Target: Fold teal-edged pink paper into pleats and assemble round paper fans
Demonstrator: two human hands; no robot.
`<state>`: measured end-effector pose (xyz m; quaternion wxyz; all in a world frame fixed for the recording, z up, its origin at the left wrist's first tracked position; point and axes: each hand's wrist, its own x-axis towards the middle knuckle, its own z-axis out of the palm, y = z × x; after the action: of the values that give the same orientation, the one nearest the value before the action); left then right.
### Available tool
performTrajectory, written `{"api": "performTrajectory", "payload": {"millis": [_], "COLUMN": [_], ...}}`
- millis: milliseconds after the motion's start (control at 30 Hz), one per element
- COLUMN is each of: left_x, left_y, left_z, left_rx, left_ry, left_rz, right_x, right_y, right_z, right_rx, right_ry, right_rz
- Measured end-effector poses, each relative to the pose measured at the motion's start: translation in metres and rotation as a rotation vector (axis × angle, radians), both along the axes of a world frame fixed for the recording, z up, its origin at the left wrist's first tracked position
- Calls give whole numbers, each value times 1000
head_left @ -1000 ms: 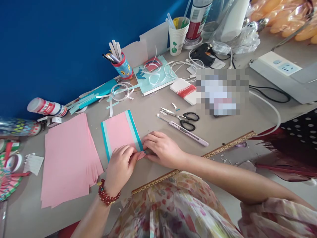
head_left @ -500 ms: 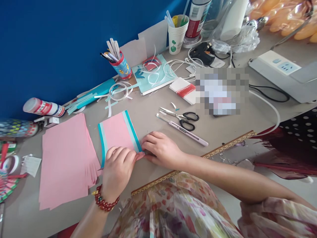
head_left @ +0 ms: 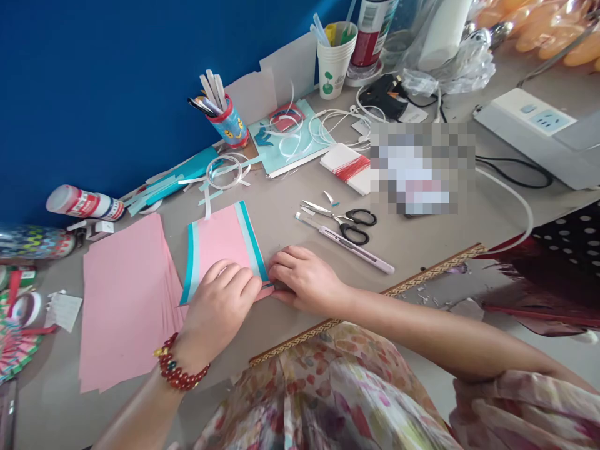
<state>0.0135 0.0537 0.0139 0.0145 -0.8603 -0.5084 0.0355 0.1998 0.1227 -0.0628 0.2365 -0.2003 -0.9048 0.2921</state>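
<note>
A pink sheet of paper (head_left: 222, 234) lies on the table, with teal and pale blue strips along its left and right sides. Its near edge is turned up in a narrow fold. My left hand (head_left: 220, 306), with a red bead bracelet at the wrist, is closed with curled fingers on the left part of that fold; the fingertips are hidden. At the fold's right end, my right hand (head_left: 307, 281) pinches the paper's corner. Beyond my right hand lie black-handled scissors (head_left: 354, 226) and a pale purple utility knife (head_left: 349, 245).
To the left is a stack of pink paper (head_left: 124, 306). Behind are a white roll of ribbon (head_left: 225, 172), a pen cup (head_left: 232, 125), paper cups (head_left: 334, 72) and a card wound with red string (head_left: 351, 169). A socket box (head_left: 539, 125) sits at right. The patterned table edge (head_left: 300, 344) is near me.
My left hand has slid leftward along the near fold, away from my right hand. The paper's left side has bent and tilted up slightly. My right hand stays at the right corner.
</note>
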Motion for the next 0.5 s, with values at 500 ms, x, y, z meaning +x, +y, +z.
{"api": "performTrajectory", "payload": {"millis": [500], "left_x": [7], "left_y": [-29], "left_z": [-13], "left_rx": [-27], "left_ry": [-79], "left_rz": [130], "right_x": [2], "right_y": [1], "right_z": [2], "right_rx": [-30], "right_ry": [-31], "right_rz": [13]}}
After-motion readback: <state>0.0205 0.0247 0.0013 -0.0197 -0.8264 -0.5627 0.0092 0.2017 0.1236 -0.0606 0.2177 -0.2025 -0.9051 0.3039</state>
